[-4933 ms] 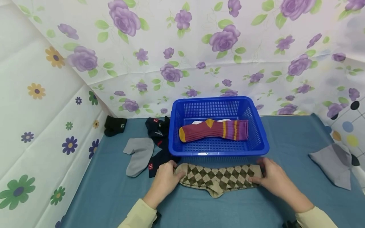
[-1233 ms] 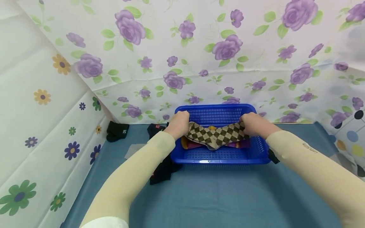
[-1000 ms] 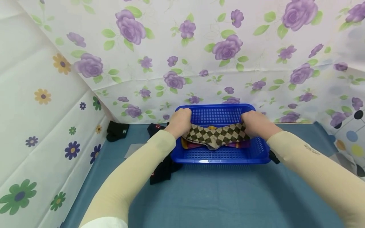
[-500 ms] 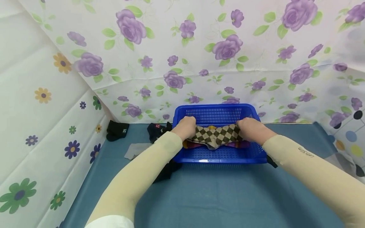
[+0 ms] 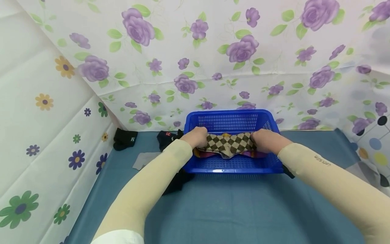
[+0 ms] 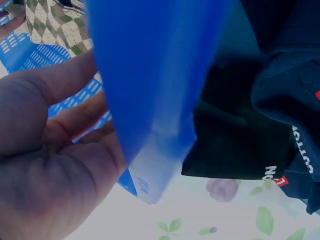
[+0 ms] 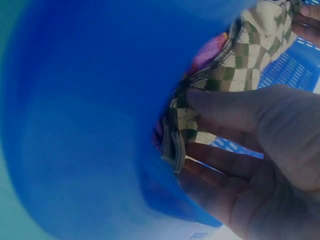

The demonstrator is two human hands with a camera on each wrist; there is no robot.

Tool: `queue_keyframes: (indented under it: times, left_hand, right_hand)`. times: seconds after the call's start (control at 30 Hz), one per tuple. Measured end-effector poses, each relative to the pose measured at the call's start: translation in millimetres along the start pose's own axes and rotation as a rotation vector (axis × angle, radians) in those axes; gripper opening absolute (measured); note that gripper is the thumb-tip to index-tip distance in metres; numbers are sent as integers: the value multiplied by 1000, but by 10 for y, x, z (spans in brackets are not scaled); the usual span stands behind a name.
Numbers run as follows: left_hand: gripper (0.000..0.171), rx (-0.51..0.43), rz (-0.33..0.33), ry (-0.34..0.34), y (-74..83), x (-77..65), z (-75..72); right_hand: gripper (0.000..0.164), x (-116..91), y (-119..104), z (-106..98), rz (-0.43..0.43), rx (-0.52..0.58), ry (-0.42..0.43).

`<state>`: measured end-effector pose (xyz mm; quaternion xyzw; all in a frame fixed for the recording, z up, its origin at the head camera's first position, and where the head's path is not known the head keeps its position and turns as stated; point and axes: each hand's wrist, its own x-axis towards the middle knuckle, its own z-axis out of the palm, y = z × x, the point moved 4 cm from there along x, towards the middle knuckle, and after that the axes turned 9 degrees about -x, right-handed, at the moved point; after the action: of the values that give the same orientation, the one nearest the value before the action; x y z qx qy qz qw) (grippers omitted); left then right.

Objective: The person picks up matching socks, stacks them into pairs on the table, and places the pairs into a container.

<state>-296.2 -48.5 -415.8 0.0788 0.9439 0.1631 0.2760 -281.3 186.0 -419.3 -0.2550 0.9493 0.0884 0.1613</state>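
White "COTTON" runs along a dark sock (image 6: 292, 97); blurry marks look like "LC" on its red tag (image 5: 168, 134) and a black sock (image 5: 123, 141), "Lessin" on my right sleeve (image 5: 332, 183).

"What does the right hand (image 7: 285, 145) hold?"

"One end of the checked sock (image 7: 242, 62); the thumb lies across it, and layered edges show by the fingertips."

"And the big blur on the left?"

"The blue basket (image 7: 90, 125), its near wall filling that side. Slotted mesh shows beyond the sock."

"Between wall and sock?"

"A purple cloth (image 7: 210, 52), touched with yellow. Fingers of the left hand (image 7: 309, 22) enter at upper right."
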Motion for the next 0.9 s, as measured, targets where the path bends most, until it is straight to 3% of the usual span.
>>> queue_keyframes:
  times: [0.17,0.27,0.43,0.57,0.7,0.8,0.9]
  left_hand:
    - [10,-31,85,50,-47,-66,-126]
    - [18,-65,141,144,-31,-188,-297]
    - [31,-115,195,343,24,-568,-619]
    - [29,-159,245,509,83,-944,-733]
    - [26,-126,333,669,125,-1299,-638]
    - [28,-111,374,761,102,-1501,-430]
    - [27,-121,403,855,13,-1645,-179]
  right_hand:
    - [8,-50,41,-72,35,91,26]
    - [19,-136,64,-185,42,129,84]
    - [26,-373,28,-468,40,170,204]
    - [26,-629,-84,-636,66,152,369]
    - [28,-903,-355,-661,52,134,599]
    - [31,-1092,-595,-597,3,113,746]
    - [32,-1238,-795,-502,-33,107,832]
